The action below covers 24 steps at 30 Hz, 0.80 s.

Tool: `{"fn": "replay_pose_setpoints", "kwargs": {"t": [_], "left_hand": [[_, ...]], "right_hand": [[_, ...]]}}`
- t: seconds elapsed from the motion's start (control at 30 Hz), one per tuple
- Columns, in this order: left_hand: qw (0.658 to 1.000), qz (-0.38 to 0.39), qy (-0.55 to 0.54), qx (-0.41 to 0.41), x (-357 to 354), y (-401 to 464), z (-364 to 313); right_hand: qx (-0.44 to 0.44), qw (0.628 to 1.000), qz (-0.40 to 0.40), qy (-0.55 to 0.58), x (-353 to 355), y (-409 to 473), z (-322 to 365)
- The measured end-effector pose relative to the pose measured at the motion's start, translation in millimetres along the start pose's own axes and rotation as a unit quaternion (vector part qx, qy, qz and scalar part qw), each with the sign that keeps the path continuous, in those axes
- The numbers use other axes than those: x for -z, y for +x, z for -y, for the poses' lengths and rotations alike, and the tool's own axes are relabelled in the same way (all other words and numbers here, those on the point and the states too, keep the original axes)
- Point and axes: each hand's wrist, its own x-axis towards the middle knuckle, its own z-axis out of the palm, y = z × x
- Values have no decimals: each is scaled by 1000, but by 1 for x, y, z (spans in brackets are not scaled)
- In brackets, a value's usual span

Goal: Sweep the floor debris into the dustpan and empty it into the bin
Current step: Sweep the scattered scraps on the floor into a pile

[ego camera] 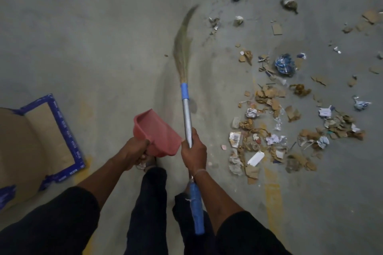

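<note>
Grey floor holds scattered trash. Right hand grips the long silver-and-blue broom, bristles pointing away; left hand grips the pink dustpan.

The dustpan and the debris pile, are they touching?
Apart. The head view shows the dustpan held up by the left hand, with bare floor before the debris.
</note>
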Motion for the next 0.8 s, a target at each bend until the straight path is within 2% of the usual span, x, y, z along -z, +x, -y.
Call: {"fn": "replay_pose_setpoints", "kwargs": {"t": [0.17,0.27,0.37,0.5,0.6,0.7,0.8], "left_hand": [[1000,7,6,-1,36,14,-12],[1000,15,11,2,60,22,-20],[1000,20,15,6,80,33,-27],[999,30,28,12,96,45,-41],[999,30,37,11,106,56,-53],[998,43,37,1,113,64,-69],[997,54,47,-7,118,68,-87]], "right_hand": [[30,988,79,-128,-28,38,50],[13,978,124,-170,-45,67,79],[-31,977,131,-166,-58,91,89],[-168,985,31,-35,-72,109,73],[-238,964,-82,84,-93,139,25],[-262,935,-185,149,-77,118,68],[-239,928,-242,152,-62,88,114]]}}
